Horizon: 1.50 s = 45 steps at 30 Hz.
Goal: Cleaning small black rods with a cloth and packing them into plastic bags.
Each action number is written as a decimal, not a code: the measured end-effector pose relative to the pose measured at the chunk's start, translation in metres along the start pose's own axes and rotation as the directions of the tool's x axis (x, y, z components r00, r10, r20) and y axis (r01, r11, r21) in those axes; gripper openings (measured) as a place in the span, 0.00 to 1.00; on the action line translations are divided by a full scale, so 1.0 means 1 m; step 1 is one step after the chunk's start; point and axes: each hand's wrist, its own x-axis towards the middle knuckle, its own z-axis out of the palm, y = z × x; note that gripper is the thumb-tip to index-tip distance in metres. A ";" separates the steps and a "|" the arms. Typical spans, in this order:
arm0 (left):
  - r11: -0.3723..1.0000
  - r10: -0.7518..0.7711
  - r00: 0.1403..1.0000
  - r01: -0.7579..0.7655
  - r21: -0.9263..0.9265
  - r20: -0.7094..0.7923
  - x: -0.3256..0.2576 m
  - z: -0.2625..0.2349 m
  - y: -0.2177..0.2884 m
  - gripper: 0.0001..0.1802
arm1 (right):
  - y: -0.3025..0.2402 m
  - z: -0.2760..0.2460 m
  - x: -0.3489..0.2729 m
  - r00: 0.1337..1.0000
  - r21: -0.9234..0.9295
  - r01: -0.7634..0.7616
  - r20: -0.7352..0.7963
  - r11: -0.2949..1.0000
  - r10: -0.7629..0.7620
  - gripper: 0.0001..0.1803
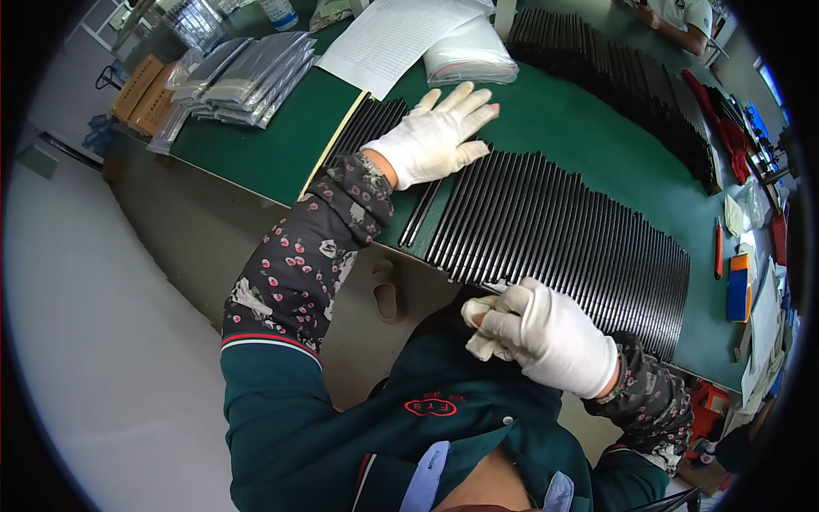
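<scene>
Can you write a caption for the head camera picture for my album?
White-gloved left hand spread over black rods on a green table, white-gloved right hand curled by their near ends.

The near rods (559,243) lie along the front edge of the counter (554,115), the far rods (614,77) behind them. Stacked bags (256,72) sit at its left end; papers (384,43) lie right of the bags, partly over a pack (469,61). A box (738,292) sits right of the near rods, toward the counter's right edge.

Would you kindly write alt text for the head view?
A white-gloved left hand spreads over thin black rods on a green table; the gloved right hand curls by their near ends. Stacked plastic packs lie upper left.
</scene>
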 end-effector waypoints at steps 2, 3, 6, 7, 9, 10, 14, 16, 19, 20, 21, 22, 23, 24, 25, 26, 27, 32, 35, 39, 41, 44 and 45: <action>0.996 -0.061 0.990 0.053 0.065 0.130 -0.003 0.000 0.001 0.31 | 0.002 0.000 -0.005 1.000 0.003 0.003 0.005 1.000 -0.003 0.18; 0.989 -0.047 0.980 0.018 0.149 0.194 -0.007 0.002 0.008 0.32 | 0.001 -0.001 -0.006 1.000 -0.005 0.014 -0.012 1.000 -0.014 0.19; 0.994 0.006 0.995 -0.016 0.105 0.101 -0.002 0.019 0.022 0.33 | 0.004 -0.008 -0.003 0.999 0.010 0.023 -0.038 1.000 -0.023 0.20; 0.994 0.053 0.993 -0.062 0.084 0.107 0.000 0.024 0.024 0.33 | 0.006 -0.012 0.000 0.999 0.033 0.024 -0.047 0.999 -0.022 0.21; 0.993 0.094 0.995 -0.096 0.064 0.043 0.006 0.027 0.020 0.32 | 0.011 -0.025 0.014 0.989 0.001 -0.003 -0.147 1.000 0.003 0.21; 0.990 0.070 0.994 -0.080 0.115 0.088 0.010 0.022 0.018 0.32 | 0.015 -0.030 0.021 0.979 -0.013 -0.035 -0.202 0.999 0.031 0.19; 0.987 0.039 0.974 -0.073 0.144 0.223 0.008 0.014 0.017 0.32 | 0.036 -0.025 0.066 0.921 -0.361 -0.108 -0.387 0.926 -0.044 0.07; 0.974 0.071 0.974 -0.114 0.196 0.213 0.012 0.008 0.020 0.33 | 0.057 0.006 0.079 0.935 -0.477 -0.090 -0.342 0.874 -0.090 0.06; 0.978 0.042 0.985 -0.075 0.197 0.166 0.002 0.018 0.012 0.28 | 0.015 0.042 0.067 0.943 -0.349 0.188 -0.197 0.918 -0.268 0.07; 0.978 0.040 0.985 -0.073 0.196 0.166 0.002 0.020 0.011 0.28 | -0.008 0.046 0.054 0.970 -0.341 0.241 0.098 0.908 -0.221 0.09; 0.984 0.026 0.988 -0.051 0.170 0.149 0.005 0.020 0.012 0.27 | -0.024 0.044 0.045 0.912 -0.325 0.286 0.382 0.901 -0.151 0.10; 0.989 0.002 0.990 -0.022 0.143 0.140 0.004 0.021 0.014 0.26 | -0.028 0.036 0.045 0.934 -0.334 0.324 0.262 0.885 -0.243 0.10; 0.990 -0.002 0.990 -0.019 0.142 0.141 0.004 0.021 0.013 0.26 | -0.020 0.023 0.054 0.957 -0.324 0.291 0.117 0.900 -0.267 0.09; 0.992 -0.005 0.987 -0.016 0.126 0.159 0.003 0.019 0.013 0.27 | -0.008 0.014 0.067 0.974 -0.210 0.197 -0.068 0.958 -0.215 0.08; 0.994 -0.001 0.985 -0.018 0.105 0.172 0.005 0.018 0.014 0.27 | 0.005 0.006 0.078 0.962 -0.080 0.111 -0.242 0.991 -0.127 0.08; 0.994 0.005 0.985 -0.023 0.104 0.171 0.008 0.017 0.016 0.27 | 0.028 0.009 0.087 0.964 -0.285 0.013 -0.252 0.958 -0.088 0.08; 0.993 -0.013 0.979 -0.010 0.115 0.201 0.008 0.014 0.018 0.27 | 0.047 0.020 0.091 0.961 -0.474 -0.084 -0.271 0.877 -0.054 0.09; 0.991 -0.040 0.977 0.013 0.131 0.207 0.006 0.014 0.015 0.27 | 0.000 0.029 0.075 0.974 -0.323 0.170 0.200 0.931 -0.108 0.09; 0.993 -0.031 0.976 0.005 0.118 0.216 0.011 0.015 0.019 0.27 | 0.015 0.009 0.091 0.974 -0.474 0.067 -0.160 0.878 -0.162 0.10; 0.988 -0.020 0.980 -0.010 0.151 0.196 0.012 0.018 0.017 0.28 | 0.009 0.032 0.076 0.969 -0.367 0.206 0.207 0.907 -0.136 0.13; 0.986 0.002 0.985 -0.030 0.162 0.171 0.008 0.020 0.014 0.28 | -0.010 0.021 0.053 0.935 -0.364 0.311 0.282 0.878 -0.215 0.14; 0.986 -0.011 0.993 -0.009 0.169 0.114 0.006 0.016 0.019 0.28 | 0.006 -0.017 0.025 0.990 0.009 0.093 -0.104 0.996 -0.092 0.09; 0.983 -0.014 0.996 -0.003 0.184 0.090 0.004 0.016 0.021 0.29 | 0.018 -0.026 0.005 0.991 0.150 -0.071 -0.101 0.986 0.086 0.16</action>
